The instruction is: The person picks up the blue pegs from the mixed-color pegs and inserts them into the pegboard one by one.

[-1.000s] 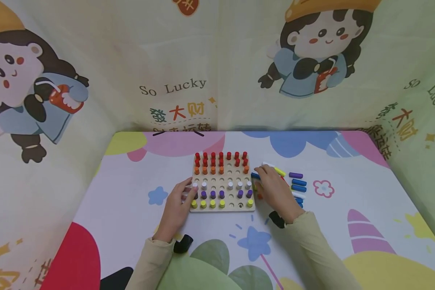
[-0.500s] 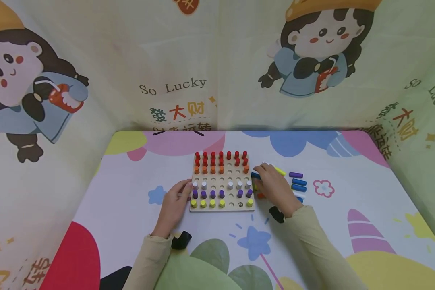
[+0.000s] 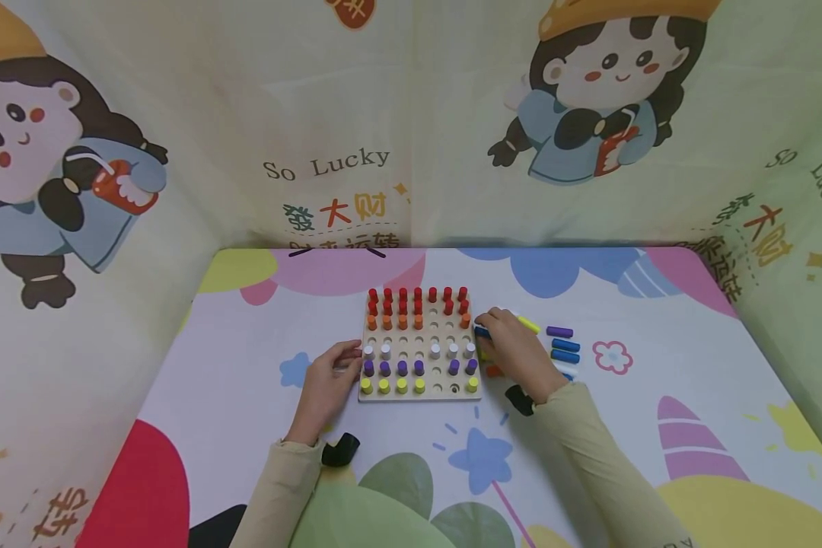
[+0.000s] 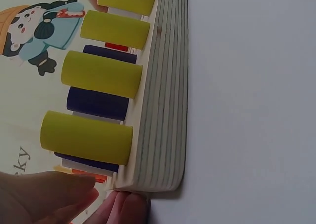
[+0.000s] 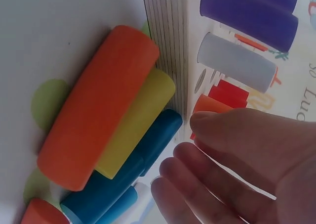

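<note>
A wooden pegboard holds upright pegs in red, orange, white, purple and yellow rows, with some holes bare. My left hand rests at the board's left side. In the left wrist view, its fingertips touch the board's corner beside a yellow peg, and the thumb stands clear of the pegs. My right hand hovers by the board's right edge over loose pegs. From the right wrist, its fingers look loosely bent with nothing between them, near a loose orange peg, a yellow one and a dark blue one.
Right of my right hand lie a loose purple peg, blue pegs and a yellow peg. Other loose pegs are partly hidden under that hand. A patterned cloth hangs behind the table.
My left hand has drawn slightly left, its thumb coming away from the board's left-hand pegs. My right hand has shifted only a little beside the board.
</note>
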`<action>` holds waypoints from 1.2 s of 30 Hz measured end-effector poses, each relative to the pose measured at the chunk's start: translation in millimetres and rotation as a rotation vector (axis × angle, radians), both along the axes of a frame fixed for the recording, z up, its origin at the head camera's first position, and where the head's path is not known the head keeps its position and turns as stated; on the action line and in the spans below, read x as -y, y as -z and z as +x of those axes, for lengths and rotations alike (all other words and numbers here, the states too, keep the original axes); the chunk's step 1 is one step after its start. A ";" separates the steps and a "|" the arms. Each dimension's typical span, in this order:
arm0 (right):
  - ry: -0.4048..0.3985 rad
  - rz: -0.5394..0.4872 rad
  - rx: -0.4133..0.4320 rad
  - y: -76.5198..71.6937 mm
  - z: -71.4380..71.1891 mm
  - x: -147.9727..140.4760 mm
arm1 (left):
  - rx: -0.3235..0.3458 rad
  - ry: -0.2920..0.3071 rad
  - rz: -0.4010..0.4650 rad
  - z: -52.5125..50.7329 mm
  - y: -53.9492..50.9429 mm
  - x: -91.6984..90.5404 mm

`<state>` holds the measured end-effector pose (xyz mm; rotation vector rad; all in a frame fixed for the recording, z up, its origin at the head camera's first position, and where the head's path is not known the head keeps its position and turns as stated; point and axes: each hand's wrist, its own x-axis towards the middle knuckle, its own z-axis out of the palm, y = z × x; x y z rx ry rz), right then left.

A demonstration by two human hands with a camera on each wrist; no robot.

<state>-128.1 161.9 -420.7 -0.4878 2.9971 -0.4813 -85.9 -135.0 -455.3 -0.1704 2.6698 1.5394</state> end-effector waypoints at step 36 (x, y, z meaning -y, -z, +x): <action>-0.044 0.039 0.049 9.7 -22.4 -4.0 | 0.038 0.024 0.011 -0.6 9.1 3.5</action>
